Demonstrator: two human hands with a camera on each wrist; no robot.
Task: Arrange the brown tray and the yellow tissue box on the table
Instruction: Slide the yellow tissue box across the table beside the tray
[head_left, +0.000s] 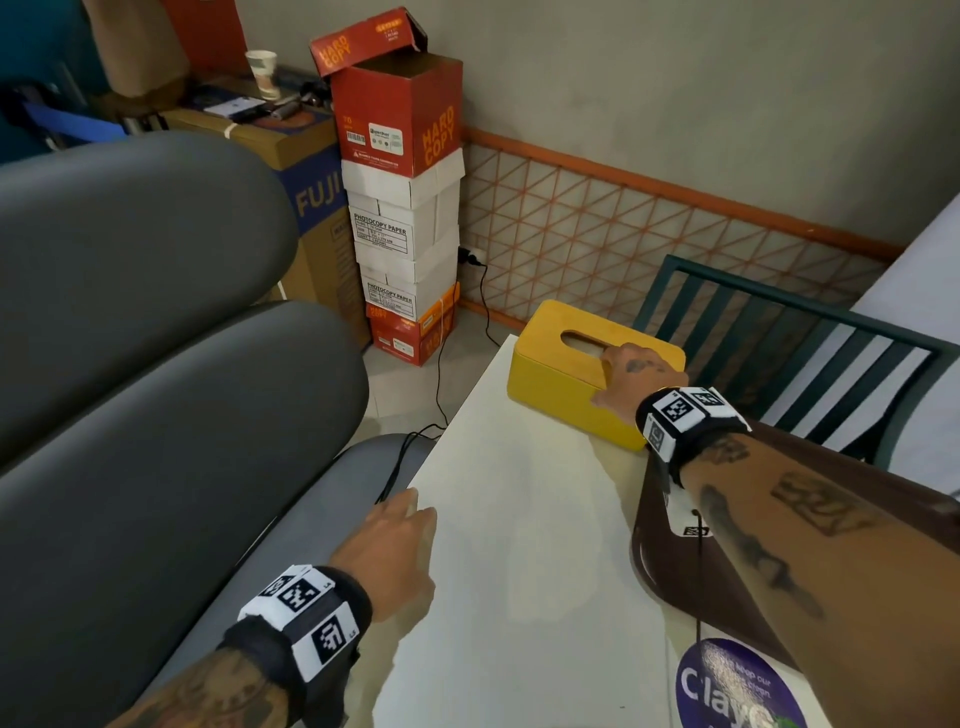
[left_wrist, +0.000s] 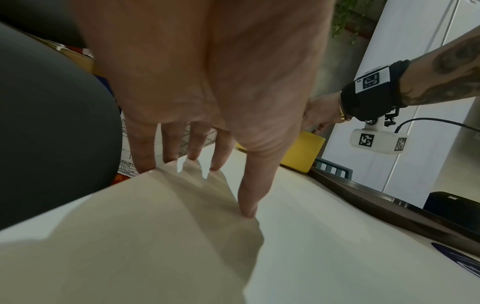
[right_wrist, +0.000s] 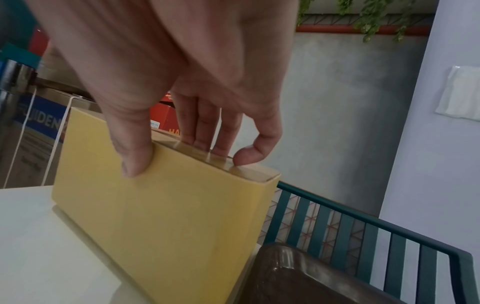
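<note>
The yellow tissue box (head_left: 561, 374) stands at the far end of the white table (head_left: 519, 545), its slot facing up. My right hand (head_left: 631, 371) grips its near right top edge. In the right wrist view the thumb (right_wrist: 135, 160) presses the box's side (right_wrist: 161, 216) while the fingers curl onto the lid. The brown tray (head_left: 670, 566) lies on the table's right side under my right forearm, its corner (right_wrist: 298, 277) next to the box. My left hand (head_left: 395, 540) rests open on the table's left edge, its straight fingertips (left_wrist: 218, 160) touching the surface.
Grey padded chair backs (head_left: 130, 364) crowd the table's left side. A green slatted chair (head_left: 779, 353) stands behind the box and tray. Stacked paper cartons (head_left: 405, 208) and a black cable (head_left: 441, 389) are by the wall. A round purple sticker (head_left: 727, 686) is near the front.
</note>
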